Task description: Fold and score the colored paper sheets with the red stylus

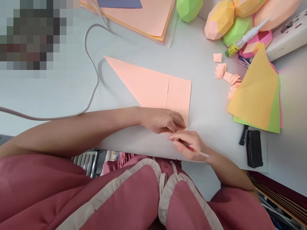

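A peach paper sheet (pixel 146 81) lies on the white table, pointed at its left end and crossed by a crease or line near the right. My left hand (pixel 165 119) rests on its near edge with the fingers bent, pressing it down; the fingertips are partly hidden. Just below and to the right, my right hand (pixel 189 143) grips a slim pen (pixel 190 148), red with a clear rear end. The pen's tip points left, close to the paper's near edge, and is mostly hidden by the fingers.
Stacked coloured paper (pixel 144 19) lies at the back. To the right are small peach paper pieces (pixel 220 70), yellow and green sheets (pixel 256 95), faceted paper shapes (pixel 219 19), a glue tube (pixel 247 36) and a black case (pixel 254 148). A white cable (pixel 97 76) curves across the left.
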The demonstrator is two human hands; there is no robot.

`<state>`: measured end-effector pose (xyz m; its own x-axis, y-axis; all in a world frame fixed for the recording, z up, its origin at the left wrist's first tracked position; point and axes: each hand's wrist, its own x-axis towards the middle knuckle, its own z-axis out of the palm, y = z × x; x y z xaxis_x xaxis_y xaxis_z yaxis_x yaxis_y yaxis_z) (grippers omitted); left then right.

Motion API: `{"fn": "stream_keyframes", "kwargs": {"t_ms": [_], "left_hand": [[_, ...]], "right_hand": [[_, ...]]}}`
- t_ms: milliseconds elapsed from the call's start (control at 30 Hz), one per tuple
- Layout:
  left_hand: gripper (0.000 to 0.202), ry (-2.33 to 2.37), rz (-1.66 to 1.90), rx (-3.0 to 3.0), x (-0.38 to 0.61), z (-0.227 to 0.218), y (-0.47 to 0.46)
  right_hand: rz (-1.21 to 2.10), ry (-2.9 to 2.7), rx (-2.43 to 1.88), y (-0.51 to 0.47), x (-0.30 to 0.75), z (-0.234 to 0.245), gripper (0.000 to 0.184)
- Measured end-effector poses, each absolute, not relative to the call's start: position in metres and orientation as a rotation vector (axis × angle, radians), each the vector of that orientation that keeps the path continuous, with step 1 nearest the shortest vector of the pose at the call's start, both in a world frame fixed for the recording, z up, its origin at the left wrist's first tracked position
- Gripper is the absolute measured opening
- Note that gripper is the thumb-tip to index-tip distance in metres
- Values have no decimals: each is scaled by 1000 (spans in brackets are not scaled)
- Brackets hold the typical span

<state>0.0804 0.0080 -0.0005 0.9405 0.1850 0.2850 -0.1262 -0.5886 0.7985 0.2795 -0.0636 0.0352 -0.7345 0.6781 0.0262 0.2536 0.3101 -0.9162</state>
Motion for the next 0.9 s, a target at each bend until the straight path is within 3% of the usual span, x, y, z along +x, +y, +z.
{"fn": "stream_keyframes", "kwargs": {"t_ms": [100,267,533,700,900], "left_hand": [[27,55,416,2141,80,0,8],[28,85,388,2121,80,4,8],[79,54,480,2112,78,-2,5],[83,90,445,2101,78,-2,4],[72,122,433,2077,78,0,4]], "right_hand": [[1244,-2144,-981,-70,278,22,8],[1034,-2156,-1012,-71,278,12,11],[1000,-2179,-1010,-69,277,7,12],[1021,-2170,-1024,-69,277,6,10],[1000,-2176,-977,-67,276,7,12]]}}
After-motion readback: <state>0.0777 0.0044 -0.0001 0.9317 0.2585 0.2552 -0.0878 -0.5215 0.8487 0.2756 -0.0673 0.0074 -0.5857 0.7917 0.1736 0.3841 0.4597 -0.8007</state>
